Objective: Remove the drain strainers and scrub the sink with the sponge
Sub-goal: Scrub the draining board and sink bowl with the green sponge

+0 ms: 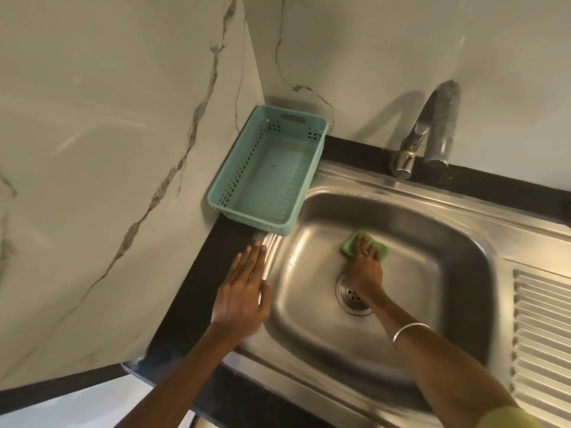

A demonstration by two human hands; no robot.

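A stainless steel sink (445, 242) fills the middle of the view. Inside the basin, my right hand (366, 267) presses a green sponge (350, 246) flat against the basin floor, just beyond the drain (347, 293). The drain shows a round metal rim with holes, partly hidden under my right wrist. My left hand (244, 291) rests flat with straight fingers on the sink's left rim, at the edge of the black counter.
A teal plastic basket (244, 168) with nothing in it sits on the black counter (197, 291) in the corner, left of the sink. A chrome tap (432, 118) rises behind the basin. A ribbed draining board (540, 335) lies to the right. Marble walls stand left and behind.
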